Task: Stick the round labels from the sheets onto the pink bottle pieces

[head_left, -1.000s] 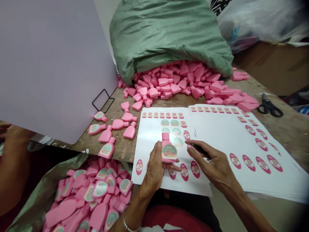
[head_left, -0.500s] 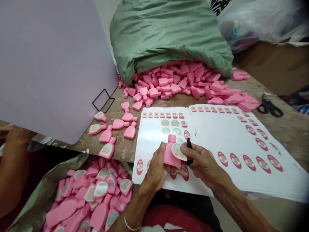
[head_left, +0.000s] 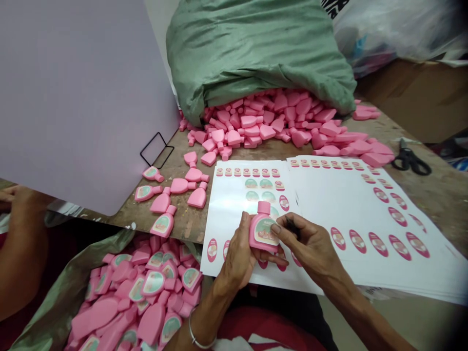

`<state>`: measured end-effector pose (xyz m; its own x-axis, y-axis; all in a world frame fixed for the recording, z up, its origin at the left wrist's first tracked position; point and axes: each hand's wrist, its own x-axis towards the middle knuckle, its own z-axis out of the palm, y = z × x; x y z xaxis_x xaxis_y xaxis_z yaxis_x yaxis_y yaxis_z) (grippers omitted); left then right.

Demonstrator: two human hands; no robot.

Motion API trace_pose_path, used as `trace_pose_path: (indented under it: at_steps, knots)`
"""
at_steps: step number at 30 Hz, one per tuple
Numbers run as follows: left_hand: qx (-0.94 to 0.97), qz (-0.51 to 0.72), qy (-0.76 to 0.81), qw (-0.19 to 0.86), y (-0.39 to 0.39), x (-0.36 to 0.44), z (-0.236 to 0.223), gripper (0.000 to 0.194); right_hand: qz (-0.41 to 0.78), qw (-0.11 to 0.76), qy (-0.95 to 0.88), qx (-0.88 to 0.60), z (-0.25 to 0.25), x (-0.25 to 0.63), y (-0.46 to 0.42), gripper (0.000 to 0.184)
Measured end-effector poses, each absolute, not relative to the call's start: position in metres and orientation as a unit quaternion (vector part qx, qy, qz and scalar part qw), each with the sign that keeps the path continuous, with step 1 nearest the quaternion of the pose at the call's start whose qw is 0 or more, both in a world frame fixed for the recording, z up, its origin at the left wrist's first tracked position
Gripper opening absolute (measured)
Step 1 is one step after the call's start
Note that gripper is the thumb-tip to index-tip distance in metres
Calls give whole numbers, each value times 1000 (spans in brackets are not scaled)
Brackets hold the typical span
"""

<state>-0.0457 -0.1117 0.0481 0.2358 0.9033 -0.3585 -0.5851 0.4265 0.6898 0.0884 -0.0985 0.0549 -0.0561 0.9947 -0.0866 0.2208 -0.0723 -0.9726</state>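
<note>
Holding labeled pink plastic bottle (head_left: 260, 233)

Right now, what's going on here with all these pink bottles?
A person holds a flat pink plastic bottle in their left hand, and their right hand touches the oval label on its front. Beneath them lie white sticker sheets printed with pink ovals. Unlabelled pink bottles spill from a green woven sack onto a worn wooden table, while labelled ones sit in another sack at lower left.
</note>
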Motion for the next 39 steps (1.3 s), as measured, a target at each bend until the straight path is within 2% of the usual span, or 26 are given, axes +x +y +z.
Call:
trace_pose_path:
  at_steps: [15,22,31,34,37,39]
  knots:
    - [208,495,373,757,-111,-46,46,56,446,394,-569,-568,57,86,-100,30]
    - [293,466,342,761,-112,-51,49,33,445,375,-584,-566,55,86,-100,27]
    - [320,457,327,763,-113,-54,50,29,415,375,-610,-562,59,86,-100,25]
    - [333,453,339,754,-113,-54,46,29,337,373,-665,-553,59,84,-101,18]
    - [345,466,371,726,-114,-53,42,28,181,366,-742,-532,57,84,-104,10]
    - [345,474,384,713,-115,-53,40,27,90,342,-771,-529,55,88,-104,13]
